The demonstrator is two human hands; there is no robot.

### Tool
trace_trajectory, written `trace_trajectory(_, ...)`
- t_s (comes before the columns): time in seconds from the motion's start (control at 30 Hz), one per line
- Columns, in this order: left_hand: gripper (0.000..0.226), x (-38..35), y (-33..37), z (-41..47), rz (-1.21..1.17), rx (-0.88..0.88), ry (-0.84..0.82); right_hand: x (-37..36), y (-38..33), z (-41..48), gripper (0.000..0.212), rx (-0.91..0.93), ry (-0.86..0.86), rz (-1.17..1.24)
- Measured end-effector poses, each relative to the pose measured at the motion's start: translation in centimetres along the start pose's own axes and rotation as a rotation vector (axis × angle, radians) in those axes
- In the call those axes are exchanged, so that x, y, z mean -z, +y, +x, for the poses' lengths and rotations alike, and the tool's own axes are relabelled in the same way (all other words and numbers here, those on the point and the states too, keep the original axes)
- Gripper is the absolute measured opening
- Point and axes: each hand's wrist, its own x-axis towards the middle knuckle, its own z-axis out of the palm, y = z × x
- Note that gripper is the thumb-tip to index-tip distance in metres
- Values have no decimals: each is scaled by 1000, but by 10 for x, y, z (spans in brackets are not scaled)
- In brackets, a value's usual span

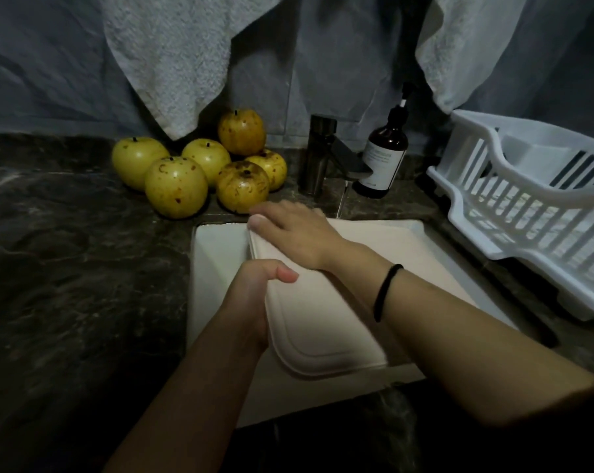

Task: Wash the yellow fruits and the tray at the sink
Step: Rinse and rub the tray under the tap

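From the head camera, a cream rectangular tray (323, 322) with rounded corners is held over the white sink (213, 254), tilted so its near end sits lower and its underside faces up. The left hand (254, 295) grips the tray's left edge, thumb curled over the top and fingers wrapped beneath, clamped on the rim. The right hand (295, 233) lies flat on the far part of the tray, fingers together and stretched toward its far left corner; a black band (386, 291) circles that wrist. Six yellow fruits (200, 172), speckled with brown, sit in a cluster on the dark marbled counter (67, 268) just behind the sink's left corner, one stacked on the others. A dark metal faucet (323, 155) stands behind the sink, with a brown pump bottle (382, 155) just to its right. A white dish rack (527, 199) sits on the counter to the right. Pale towels (172, 63) hang above.
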Motion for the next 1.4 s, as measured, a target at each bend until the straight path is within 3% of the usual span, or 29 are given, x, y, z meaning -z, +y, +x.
trace_trajectory(0.3, 21, 2, 1, 1, -22, -10, 41, 26, 60, -5, 70, -381, -21, -184)
trace_trajectory(0.53, 25, 2, 2, 0, -40, 4, 41, 34, 115, -21, 68, -523, 41, -218)
trace_trajectory(0.73, 29, 3, 3, 1, -85, -30, 96, 37, 148, -43, 72, -709, 90, 4)
trace_trajectory(0.87, 21, 2, 5, 0, -90, -54, 108, 47, 160, -63, 82, -862, 29, 180)
trace_trajectory(1.07, 19, 8, 1, 7, -33, -50, 157, 57, 163, -87, 79, -862, 128, 170)
trace_trajectory(1.27, 30, 13, -10, 23, 309, -201, 402, 64, 162, -104, 73, -865, 331, 291)
trace_trajectory(1.4, 38, 15, -15, 27, 537, -302, 436, 68, 158, -115, 67, -807, 303, 217)
